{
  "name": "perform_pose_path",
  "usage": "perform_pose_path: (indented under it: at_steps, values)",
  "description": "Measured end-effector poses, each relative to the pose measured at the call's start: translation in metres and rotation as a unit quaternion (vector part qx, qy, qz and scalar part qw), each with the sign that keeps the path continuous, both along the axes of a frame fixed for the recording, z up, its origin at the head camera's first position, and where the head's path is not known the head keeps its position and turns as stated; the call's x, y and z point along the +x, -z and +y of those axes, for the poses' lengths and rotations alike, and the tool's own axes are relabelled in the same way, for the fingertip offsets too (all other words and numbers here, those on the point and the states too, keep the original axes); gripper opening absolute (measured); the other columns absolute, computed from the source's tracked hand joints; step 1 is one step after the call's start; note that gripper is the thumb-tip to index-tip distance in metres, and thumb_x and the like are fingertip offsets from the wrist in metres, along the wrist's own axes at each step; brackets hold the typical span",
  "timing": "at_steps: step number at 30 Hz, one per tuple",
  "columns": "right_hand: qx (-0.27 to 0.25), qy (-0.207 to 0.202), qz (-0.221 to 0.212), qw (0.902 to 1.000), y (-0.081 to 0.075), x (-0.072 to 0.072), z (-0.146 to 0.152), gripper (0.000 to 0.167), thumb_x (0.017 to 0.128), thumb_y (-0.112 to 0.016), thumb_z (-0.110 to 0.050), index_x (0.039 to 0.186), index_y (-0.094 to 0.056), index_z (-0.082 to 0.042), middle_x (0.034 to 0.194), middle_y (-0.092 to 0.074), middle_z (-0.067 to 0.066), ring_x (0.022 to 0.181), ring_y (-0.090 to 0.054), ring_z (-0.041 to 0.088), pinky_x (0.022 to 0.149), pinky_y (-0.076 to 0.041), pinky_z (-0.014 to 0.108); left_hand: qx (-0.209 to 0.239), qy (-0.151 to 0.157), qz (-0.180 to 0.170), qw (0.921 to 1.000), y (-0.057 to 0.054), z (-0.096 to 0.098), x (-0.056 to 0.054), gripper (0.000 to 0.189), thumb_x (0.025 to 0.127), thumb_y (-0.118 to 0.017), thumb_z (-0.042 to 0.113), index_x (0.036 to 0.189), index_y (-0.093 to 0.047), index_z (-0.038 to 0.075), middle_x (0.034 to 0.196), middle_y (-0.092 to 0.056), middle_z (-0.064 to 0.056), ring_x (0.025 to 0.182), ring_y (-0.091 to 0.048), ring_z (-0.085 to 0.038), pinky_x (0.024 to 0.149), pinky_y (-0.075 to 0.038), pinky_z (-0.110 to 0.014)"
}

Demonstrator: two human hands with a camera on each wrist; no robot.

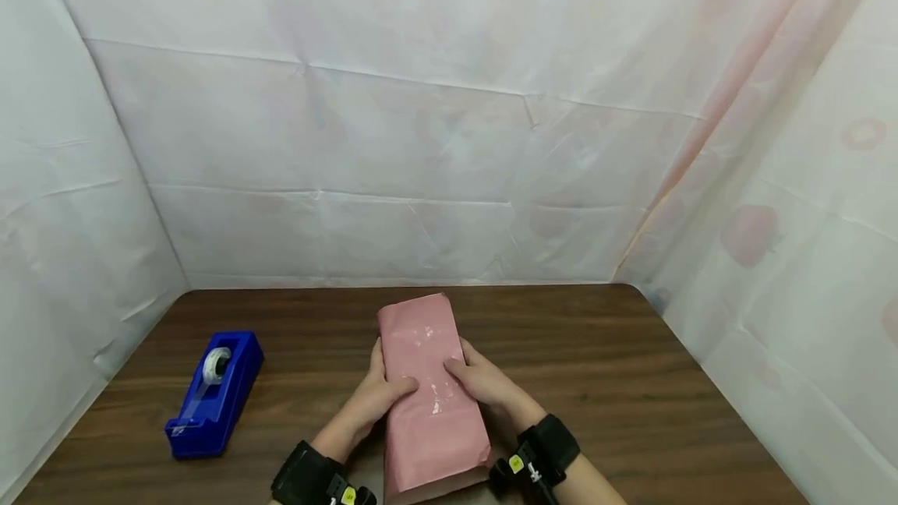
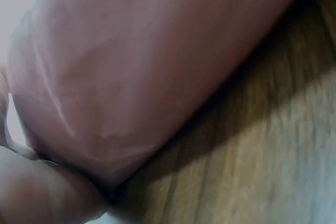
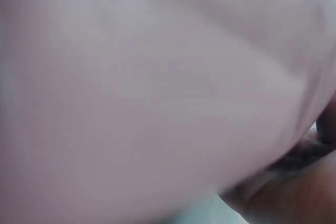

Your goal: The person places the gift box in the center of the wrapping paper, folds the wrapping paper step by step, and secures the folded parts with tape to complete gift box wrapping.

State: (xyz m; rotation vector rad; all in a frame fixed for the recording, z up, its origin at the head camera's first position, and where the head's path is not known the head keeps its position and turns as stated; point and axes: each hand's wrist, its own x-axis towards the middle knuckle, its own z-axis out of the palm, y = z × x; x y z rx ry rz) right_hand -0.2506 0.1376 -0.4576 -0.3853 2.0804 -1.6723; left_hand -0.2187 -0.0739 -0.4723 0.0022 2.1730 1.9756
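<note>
A long box-shaped package wrapped in pink paper (image 1: 431, 411) is held up between both hands in the head view, with shiny patches down its top face. My left hand (image 1: 379, 396) grips its left side, thumb lying over the top face. The right hand (image 1: 484, 376) grips the opposite side, its thumb also on top. In the left wrist view the pink paper (image 2: 115, 66) fills the upper left, with part of the left hand (image 2: 47, 190) at its edge. The right wrist view is mostly blurred pink paper (image 3: 147, 103), and a bit of the right hand (image 3: 294, 187) shows lower right.
A blue tape dispenser (image 1: 238, 380) with a roll of clear tape (image 1: 214, 365) stands on the left of the dark wooden table (image 1: 596, 349). Pale sheeting (image 1: 421, 139) hangs around the table's back and sides. A black camera strap sits on each wrist.
</note>
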Motion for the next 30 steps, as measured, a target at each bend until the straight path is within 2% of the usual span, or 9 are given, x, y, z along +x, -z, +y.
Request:
perform_pose_path:
  at_steps: [6,10,14,16,19,21,24,27,30]
  values:
    - [0.018,-0.022,0.024,0.9993,-0.001,0.002,0.003,0.065,0.105,-0.037,-0.026,0.155,0.001,-0.007,0.151,-0.028,0.025,0.117,-0.055,0.025,0.093,-0.048,0.039,0.035,0.001,0.016,0.9993,0.002,0.007,-0.004,0.09,0.094,-0.052,0.017,0.153,0.015,0.018,0.161,0.005,-0.019,0.145,-0.008,-0.04,0.112,-0.008,-0.064]
    - [0.031,-0.02,0.037,0.9986,-0.002,0.004,0.0,0.065,0.105,-0.035,-0.026,0.154,0.001,-0.005,0.156,-0.018,0.024,0.127,-0.045,0.029,0.1,-0.043,0.045,0.051,0.01,0.026,0.9983,0.001,0.006,-0.006,0.085,0.096,-0.047,0.013,0.153,0.016,0.017,0.161,0.008,-0.018,0.146,0.0,-0.039,0.113,-0.002,-0.063]
    - [0.069,-0.002,0.079,0.9944,-0.004,0.012,-0.003,0.065,0.104,-0.037,-0.026,0.153,-0.003,0.001,0.152,-0.026,0.028,0.129,-0.044,0.034,0.103,-0.039,0.051,0.017,0.013,0.032,0.9993,0.0,0.002,-0.005,0.082,0.099,-0.046,0.015,0.153,0.015,0.014,0.161,0.008,-0.019,0.147,0.002,-0.041,0.114,-0.002,-0.063]
    - [0.12,0.014,0.126,0.9846,-0.007,0.019,-0.003,0.069,0.103,-0.04,-0.027,0.151,-0.003,0.006,0.149,-0.031,0.031,0.129,-0.045,0.035,0.103,-0.039,0.052,-0.014,0.008,0.033,0.9993,-0.001,0.001,-0.003,0.081,0.1,-0.046,0.017,0.154,0.014,0.013,0.161,0.007,-0.02,0.147,0.002,-0.041,0.114,-0.003,-0.063]
    - [0.217,0.051,0.222,0.9492,-0.013,0.031,-0.002,0.075,0.1,-0.05,-0.027,0.151,-0.008,0.008,0.136,-0.048,0.031,0.113,-0.058,0.028,0.091,-0.048,0.044,-0.06,-0.002,0.038,0.9974,-0.005,0.004,0.002,0.08,0.1,-0.048,0.019,0.154,0.01,0.007,0.16,0.003,-0.025,0.146,-0.002,-0.043,0.115,-0.006,-0.061]
    - [0.262,0.065,0.271,0.9238,-0.016,0.037,0.0,0.068,0.097,-0.055,-0.025,0.151,-0.022,0.001,0.114,-0.063,0.022,0.089,-0.064,0.019,0.073,-0.052,0.035,-0.088,-0.005,0.031,0.9956,-0.011,0.006,0.008,0.081,0.099,-0.049,0.021,0.153,0.009,0.001,0.158,0.001,-0.03,0.145,-0.004,-0.047,0.114,-0.008,-0.062]
    - [0.289,0.07,0.322,0.8989,-0.019,0.039,0.002,0.048,0.095,-0.059,-0.021,0.141,-0.048,-0.011,0.075,-0.06,0.001,0.06,-0.048,0.005,0.055,-0.041,0.023,-0.108,-0.001,0.014,0.994,-0.021,0.01,0.018,0.087,0.097,-0.052,0.023,0.15,0.01,-0.005,0.154,-0.003,-0.036,0.142,-0.013,-0.051,0.111,-0.017,-0.064]
    - [0.285,0.062,0.323,0.9005,-0.019,0.038,0.003,0.036,0.095,-0.059,-0.02,0.131,-0.06,-0.016,0.062,-0.047,-0.008,0.051,-0.036,0.002,0.052,-0.036,0.021,-0.094,0.002,0.002,0.9956,-0.024,0.012,0.025,0.092,0.095,-0.057,0.022,0.151,0.011,-0.003,0.153,-0.008,-0.037,0.137,-0.026,-0.051,0.106,-0.028,-0.063]
    - [0.268,0.058,0.295,0.9152,-0.019,0.04,0.003,0.038,0.095,-0.058,-0.022,0.132,-0.058,-0.014,0.055,-0.04,-0.009,0.043,-0.031,0.002,0.045,-0.034,0.021,-0.068,-0.001,-0.001,0.9977,-0.02,0.013,0.028,0.094,0.093,-0.06,0.021,0.152,0.011,0.0,0.153,-0.012,-0.037,0.133,-0.036,-0.048,0.101,-0.036,-0.058]
